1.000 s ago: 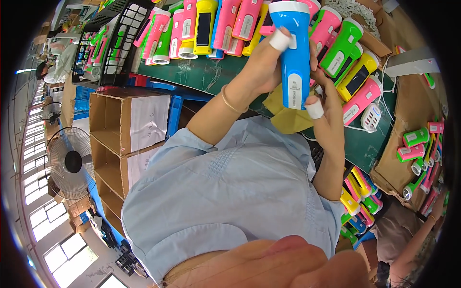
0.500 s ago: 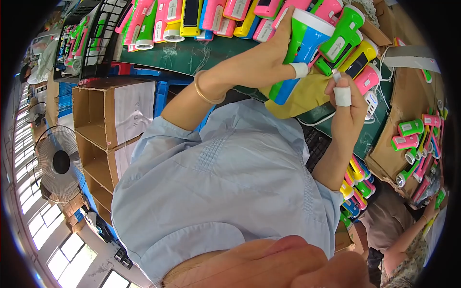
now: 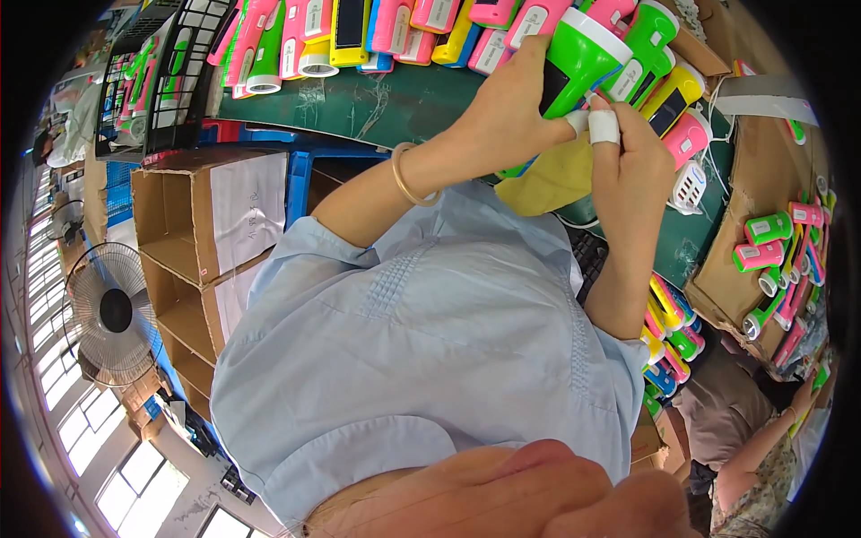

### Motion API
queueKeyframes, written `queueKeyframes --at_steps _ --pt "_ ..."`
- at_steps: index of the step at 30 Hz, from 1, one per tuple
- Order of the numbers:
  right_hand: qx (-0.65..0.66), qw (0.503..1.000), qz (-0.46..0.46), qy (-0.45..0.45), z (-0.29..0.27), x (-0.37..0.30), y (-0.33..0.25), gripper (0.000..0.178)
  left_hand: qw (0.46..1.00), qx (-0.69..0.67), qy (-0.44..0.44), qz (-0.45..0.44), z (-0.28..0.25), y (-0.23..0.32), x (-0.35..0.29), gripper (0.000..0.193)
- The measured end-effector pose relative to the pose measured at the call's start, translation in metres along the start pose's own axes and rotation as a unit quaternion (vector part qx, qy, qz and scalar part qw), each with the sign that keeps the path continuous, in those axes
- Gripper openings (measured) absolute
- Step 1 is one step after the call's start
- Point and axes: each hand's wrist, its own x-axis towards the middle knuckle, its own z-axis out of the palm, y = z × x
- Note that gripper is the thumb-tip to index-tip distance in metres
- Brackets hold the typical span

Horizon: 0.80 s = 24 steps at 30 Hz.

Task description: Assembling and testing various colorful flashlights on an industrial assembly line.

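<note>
Presently both forearms are raised from the pale blue shirt toward the green counter (image 3: 377,103). The left hand (image 3: 516,112), with a thin gold bangle (image 3: 404,175) on its wrist, is wrapped round the body of a bright green plastic flashlight with a white rim (image 3: 578,58). The flashlight's long axis is slanted, its wide lens end directed up and to the right, toward the row of pink, yellow and green flashlights (image 3: 377,27) laid on the counter. The right hand (image 3: 632,166) is held just beneath it, its white-taped fingertip (image 3: 604,127) pressed against the flashlight's lower side. Both grips are closed on the flashlight. A yellow cloth (image 3: 547,179) is seen beneath the hands.
</note>
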Motion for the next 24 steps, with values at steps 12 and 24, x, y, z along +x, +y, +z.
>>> queueKeyframes --at_steps 12,24 --pt "0.166 0.974 0.146 -0.044 -0.017 -0.018 0.018 0.044 0.961 -0.276 0.001 -0.011 -0.012 -0.014 0.012 0.044" --pt "0.400 0.880 0.210 -0.144 0.023 -0.004 0.033 0.049 0.974 -0.189 0.127 -0.012 0.003 0.018 0.025 0.060"
